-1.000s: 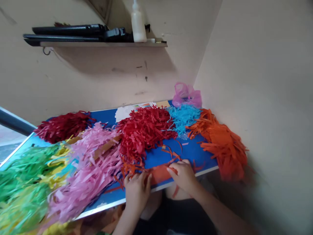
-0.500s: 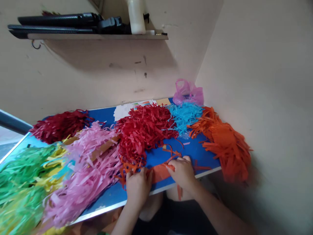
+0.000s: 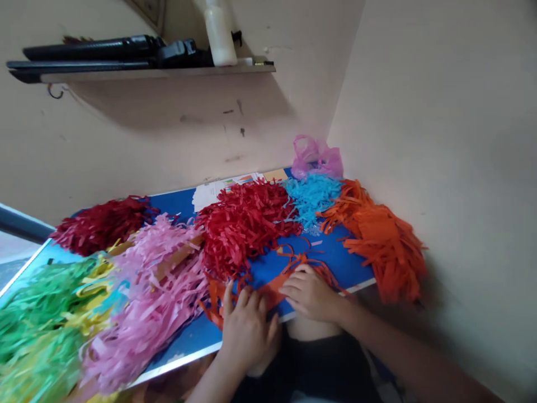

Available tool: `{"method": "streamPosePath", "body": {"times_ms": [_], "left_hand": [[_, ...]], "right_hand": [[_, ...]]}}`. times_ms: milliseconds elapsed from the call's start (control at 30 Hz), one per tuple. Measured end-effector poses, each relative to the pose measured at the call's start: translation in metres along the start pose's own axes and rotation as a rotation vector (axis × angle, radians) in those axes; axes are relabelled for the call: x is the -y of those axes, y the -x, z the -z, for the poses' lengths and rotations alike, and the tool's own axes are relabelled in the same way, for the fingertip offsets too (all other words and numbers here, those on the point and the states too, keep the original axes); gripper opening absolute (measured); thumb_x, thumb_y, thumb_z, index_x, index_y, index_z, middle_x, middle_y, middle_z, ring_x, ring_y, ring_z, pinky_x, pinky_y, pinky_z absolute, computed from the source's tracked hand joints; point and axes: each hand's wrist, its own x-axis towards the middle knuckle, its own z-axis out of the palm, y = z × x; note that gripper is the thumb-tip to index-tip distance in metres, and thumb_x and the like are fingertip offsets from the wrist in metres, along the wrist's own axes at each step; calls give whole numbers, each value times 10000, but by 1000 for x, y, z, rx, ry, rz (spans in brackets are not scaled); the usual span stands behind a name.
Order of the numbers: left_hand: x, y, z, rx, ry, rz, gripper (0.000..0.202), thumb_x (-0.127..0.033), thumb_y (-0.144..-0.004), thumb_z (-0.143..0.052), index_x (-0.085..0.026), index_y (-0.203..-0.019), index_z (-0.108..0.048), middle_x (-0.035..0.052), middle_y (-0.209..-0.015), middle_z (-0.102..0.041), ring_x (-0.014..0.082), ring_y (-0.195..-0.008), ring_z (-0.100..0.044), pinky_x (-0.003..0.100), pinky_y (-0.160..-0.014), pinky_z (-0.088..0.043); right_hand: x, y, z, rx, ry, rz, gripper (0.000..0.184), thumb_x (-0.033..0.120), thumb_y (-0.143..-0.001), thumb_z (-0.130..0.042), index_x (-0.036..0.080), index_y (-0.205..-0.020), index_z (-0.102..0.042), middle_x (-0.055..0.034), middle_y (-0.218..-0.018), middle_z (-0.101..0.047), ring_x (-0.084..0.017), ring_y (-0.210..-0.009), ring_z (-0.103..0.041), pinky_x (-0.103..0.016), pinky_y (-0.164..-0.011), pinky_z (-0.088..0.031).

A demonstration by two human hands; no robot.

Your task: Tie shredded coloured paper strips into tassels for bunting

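Observation:
My left hand (image 3: 247, 327) lies flat at the blue table's (image 3: 268, 268) near edge, fingers spread over a piece of orange fringed paper (image 3: 277, 285). My right hand (image 3: 310, 292) rests beside it on the same orange piece, fingers stretched out and pressing down. Loose orange strips (image 3: 302, 258) curl just beyond the right fingers. A heap of bright red paper strips (image 3: 245, 224) sits right behind both hands.
Heaps of paper strips cover the table: dark red (image 3: 100, 224), pink (image 3: 155, 285), green and yellow (image 3: 42, 313), light blue (image 3: 312, 196), orange (image 3: 377, 240). A pink plastic bag (image 3: 316, 158) sits in the corner. A wall shelf (image 3: 138, 70) holds a white bottle (image 3: 218, 33).
Both hands have gone from pinching the orange paper to lying flat on it. The left hand slid slightly toward me; the camera shifted a little.

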Motion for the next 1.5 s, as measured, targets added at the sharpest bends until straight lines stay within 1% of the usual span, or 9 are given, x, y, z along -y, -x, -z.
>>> {"method": "streamPosePath", "body": {"times_ms": [133,233,333,567,700,867,1033,1367,1500], "left_hand": [[-5,8,-10,-84,-61,81,195,-151,-876,-531,-239,-859,-705,24,-847,-719,255,-987,-619,595,-1132,-153],[-1,13,-17,-114,-67,78,205,-136,-873,-533,-259,-843,-694,-3,-871,-720,256,-1003,-620,610,-1135,-116],[0,18,-19,-112,-78,98,209,-140,-879,-526,-261,-826,-688,-16,-833,-714,236,-940,-634,599,-1133,-142],[5,32,-21,-201,-45,128,262,-116,-877,-547,-311,-977,-690,-31,-988,-739,243,-1065,-607,573,-1159,-40],[11,37,-21,-135,-13,139,299,-114,-889,-545,-316,-1071,-668,-39,-1058,-738,229,-1089,-595,531,-1169,-9],[12,34,-23,-157,-12,214,174,-177,-918,-543,-262,-897,-693,-19,-909,-747,230,-991,-621,535,-1129,-145],[16,24,-18,-61,45,298,196,-301,-935,-529,-247,-838,-690,6,-847,-729,240,-903,-624,499,-988,-304],[23,3,-18,45,-86,305,348,-361,-933,-511,-190,-669,-660,40,-656,-712,253,-736,-635,466,-832,-349],[23,5,-20,-34,-135,297,183,-309,-913,-559,-209,-850,-699,62,-870,-741,283,-924,-628,508,-949,-305]], "right_hand": [[-8,-2,1,-17,-35,-17,245,219,-851,-606,190,-1093,-626,-77,-1037,-715,-220,-959,-604,-421,-926,-337],[-8,-3,3,6,-12,3,241,290,-865,-635,190,-1085,-630,-73,-1050,-717,-228,-967,-604,-424,-917,-333],[-9,-8,0,24,3,75,205,244,-915,-573,203,-1109,-627,-58,-1089,-717,-216,-1038,-597,-416,-939,-319],[-17,-16,-11,10,57,128,234,144,-982,-430,200,-1056,-646,-49,-1008,-745,-185,-954,-629,-378,-837,-335],[-19,-13,-16,-25,1,83,166,216,-974,-500,192,-1035,-653,-56,-1015,-741,-189,-970,-623,-373,-847,-322],[-25,-14,-15,-45,-45,9,219,259,-983,-526,231,-852,-699,-6,-884,-749,-165,-887,-618,-371,-839,-288],[-27,-22,-10,4,-64,-178,152,265,-921,-617,224,-799,-699,4,-819,-728,-162,-843,-613,-333,-809,-302],[-17,-34,-20,-53,47,-318,94,200,-796,-666,194,-717,-613,3,-704,-683,-186,-747,-575,-340,-790,-295],[-8,-26,-12,-118,120,-281,34,224,-871,-622,195,-855,-632,-57,-903,-699,-217,-882,-558,-384,-841,-272]]}}
